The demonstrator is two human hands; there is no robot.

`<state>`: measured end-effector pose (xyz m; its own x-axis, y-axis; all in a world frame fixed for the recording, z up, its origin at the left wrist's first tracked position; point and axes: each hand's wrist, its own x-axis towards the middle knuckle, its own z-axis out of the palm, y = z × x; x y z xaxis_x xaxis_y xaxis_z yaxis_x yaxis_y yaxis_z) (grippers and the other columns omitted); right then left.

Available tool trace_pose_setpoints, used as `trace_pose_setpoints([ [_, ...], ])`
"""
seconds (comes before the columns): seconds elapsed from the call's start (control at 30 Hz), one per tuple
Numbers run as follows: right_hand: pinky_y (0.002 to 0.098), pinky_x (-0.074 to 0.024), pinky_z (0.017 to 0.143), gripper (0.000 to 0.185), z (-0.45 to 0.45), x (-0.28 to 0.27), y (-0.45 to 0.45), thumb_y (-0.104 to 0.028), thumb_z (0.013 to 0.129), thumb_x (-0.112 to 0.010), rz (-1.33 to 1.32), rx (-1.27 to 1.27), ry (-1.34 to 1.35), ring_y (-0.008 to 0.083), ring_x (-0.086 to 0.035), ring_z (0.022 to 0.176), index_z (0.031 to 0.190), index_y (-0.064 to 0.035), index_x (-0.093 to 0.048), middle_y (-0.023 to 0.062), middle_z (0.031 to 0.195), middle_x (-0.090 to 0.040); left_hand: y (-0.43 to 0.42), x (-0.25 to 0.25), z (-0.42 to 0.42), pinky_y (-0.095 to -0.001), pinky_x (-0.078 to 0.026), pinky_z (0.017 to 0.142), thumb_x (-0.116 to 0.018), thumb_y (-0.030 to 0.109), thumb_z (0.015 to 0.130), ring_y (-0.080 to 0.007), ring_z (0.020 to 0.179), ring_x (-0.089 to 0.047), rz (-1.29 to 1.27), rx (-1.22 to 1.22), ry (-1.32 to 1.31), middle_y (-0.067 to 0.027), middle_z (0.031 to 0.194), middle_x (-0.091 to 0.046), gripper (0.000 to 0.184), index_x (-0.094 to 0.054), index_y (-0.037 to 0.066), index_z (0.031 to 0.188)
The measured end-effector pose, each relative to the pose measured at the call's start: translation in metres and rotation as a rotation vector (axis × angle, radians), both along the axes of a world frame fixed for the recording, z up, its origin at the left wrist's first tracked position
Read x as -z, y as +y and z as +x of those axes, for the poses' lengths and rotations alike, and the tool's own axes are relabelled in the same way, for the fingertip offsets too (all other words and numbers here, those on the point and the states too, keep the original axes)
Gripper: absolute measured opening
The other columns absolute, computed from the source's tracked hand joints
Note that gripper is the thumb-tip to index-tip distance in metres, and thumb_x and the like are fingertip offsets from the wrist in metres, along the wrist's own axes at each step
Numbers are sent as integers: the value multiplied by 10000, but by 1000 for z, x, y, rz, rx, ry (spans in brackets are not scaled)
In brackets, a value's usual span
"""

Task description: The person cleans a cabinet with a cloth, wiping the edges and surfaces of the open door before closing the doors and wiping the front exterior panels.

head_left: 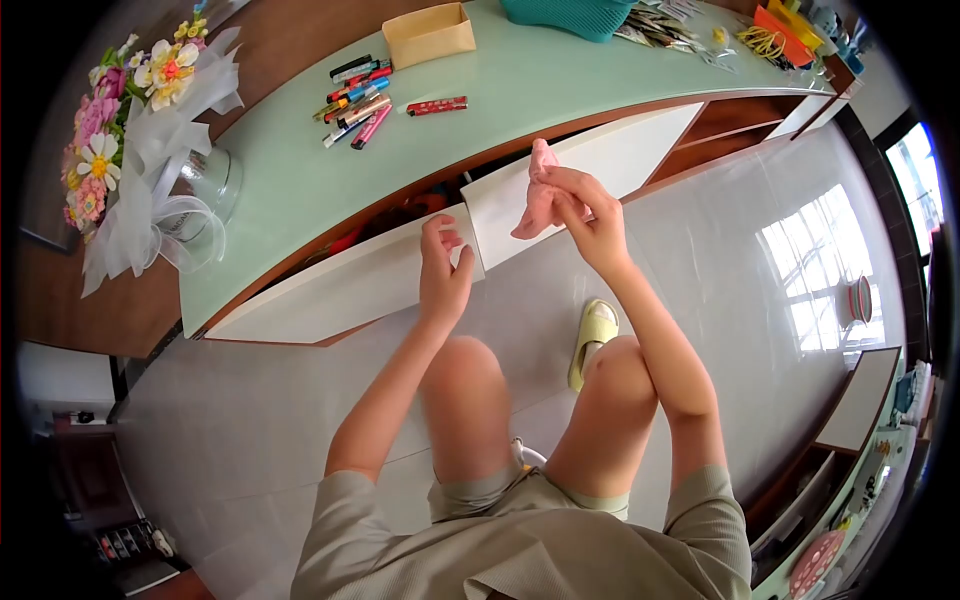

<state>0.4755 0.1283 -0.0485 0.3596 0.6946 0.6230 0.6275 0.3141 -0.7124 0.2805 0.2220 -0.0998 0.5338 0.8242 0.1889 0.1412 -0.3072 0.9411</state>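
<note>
A crumpled pink cloth [540, 200] is pinched between the thumb and fingers of my right hand [592, 215], in front of a white drawer front [640, 150]. My left hand [445, 270] is raised by the other white drawer front [370, 265], which stands pulled out a little. Its fingers are loosely bent, with the thumb apart and nothing held. Inside the dark gap behind that drawer front, some red things show, too small to name.
Several pens and markers [355, 100] lie on the green glass top [290, 170] beside a tan box [428, 38]. A bouquet [110, 150] is at left; a teal basket [570, 15] and flat packets [665, 25] are at the back. My feet are on grey tiles.
</note>
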Motion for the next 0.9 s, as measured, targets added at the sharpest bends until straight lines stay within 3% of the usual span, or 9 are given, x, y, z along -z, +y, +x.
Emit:
trace_pose_setpoints([
  [0.03, 328, -490, 822, 303, 5, 1, 3, 46, 809, -573, -1, -3, 19, 250, -602, 973, 1086, -57, -638, 73, 1074, -649, -1, -5, 4, -287, -411, 883, -495, 53, 869, -180, 999, -491, 60, -12, 62, -98, 1125, -418, 468, -337, 82, 1309],
  [0.13, 336, -491, 825, 297, 15, 2, 10, 46, 800, -585, 10, -33, 44, 253, -603, 979, 1072, -57, -646, 76, 1071, -648, 0, -19, 9, -330, -487, 745, -544, 179, 855, -233, 912, -555, 93, -24, 403, -124, 1161, -420, 624, -253, 145, 1405],
  [0.27, 311, -512, 794, 291, 23, -1, 27, 61, 811, -570, 42, -117, -94, 227, -602, 991, 1071, -46, -643, 73, 1104, -636, 3, -19, 18, -356, -505, 690, -539, 250, 869, -254, 880, -568, 104, -6, 492, -160, 1126, -406, 741, -118, 192, 1476],
  [0.33, 336, -504, 813, 282, 25, -2, 35, 48, 788, -600, 50, -150, -90, 255, -602, 998, 1046, -52, -657, 85, 1062, -647, 7, -22, 22, -358, -506, 692, -537, 270, 871, -264, 877, -568, 56, -5, 585, -174, 1118, -391, 763, -87, 205, 1485],
  [0.63, 355, -507, 805, 284, 29, 1, 46, 35, 775, -620, 51, -295, -126, 276, -598, 981, 1044, -47, -658, 87, 1054, -647, 1, 0, 48, -355, -510, 751, -620, 160, 814, -287, 890, -557, 65, -255, 313, -186, 1123, -344, 695, -277, 183, 1418],
  [0.7, 348, -515, 779, 294, 27, 1, 46, 70, 777, -610, 45, -332, -136, 266, -601, 988, 1045, -42, -656, 108, 1093, -636, -3, 0, 49, -346, -512, 780, -648, 135, 786, -284, 916, -557, 64, -268, 285, -179, 1140, -361, 696, -317, 178, 1397],
  [0.9, 380, -474, 893, 259, 19, 10, 45, 2, 757, -648, 98, -439, -280, 261, -574, 1055, 1011, -50, -652, 60, 1078, -637, -22, 4, 52, -313, -506, 797, -679, 93, 747, -243, 907, -602, -57, -251, 43, -158, 1124, -482, 672, -368, 127, 1343],
])
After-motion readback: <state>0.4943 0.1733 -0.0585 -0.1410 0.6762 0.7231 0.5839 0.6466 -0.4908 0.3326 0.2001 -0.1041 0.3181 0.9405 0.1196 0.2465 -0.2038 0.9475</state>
